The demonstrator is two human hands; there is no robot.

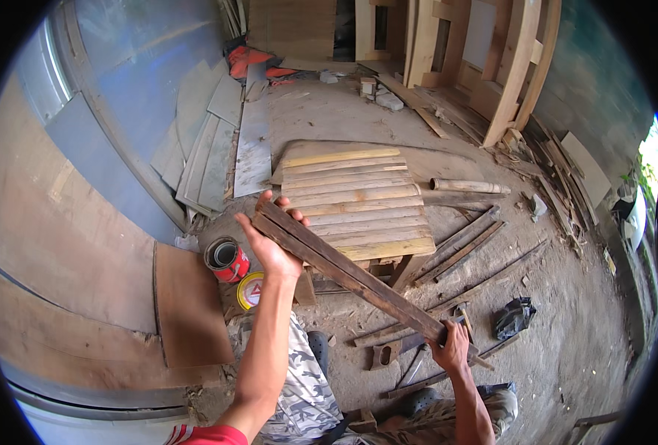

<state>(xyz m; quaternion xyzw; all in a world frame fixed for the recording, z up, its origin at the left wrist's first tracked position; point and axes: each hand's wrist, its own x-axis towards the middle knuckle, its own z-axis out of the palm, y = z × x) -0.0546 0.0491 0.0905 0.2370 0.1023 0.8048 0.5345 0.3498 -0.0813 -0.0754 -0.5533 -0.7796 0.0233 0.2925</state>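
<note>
One dark wooden bar is held up by two bare hands in front of the near edge of one slatted table; a lengthwise line runs along it, and whether it is one grooved piece or two strips together I cannot tell. Its long axis slants from upper left, at the left hand, to lower right, at the right hand. The left palm lies open under the far end, fingers loosely spread; the right hand is closed around the bar near its other end. Left of the table stand one red can and one yellow lid. One handsaw and one black plastic bag lie on the right.
</note>
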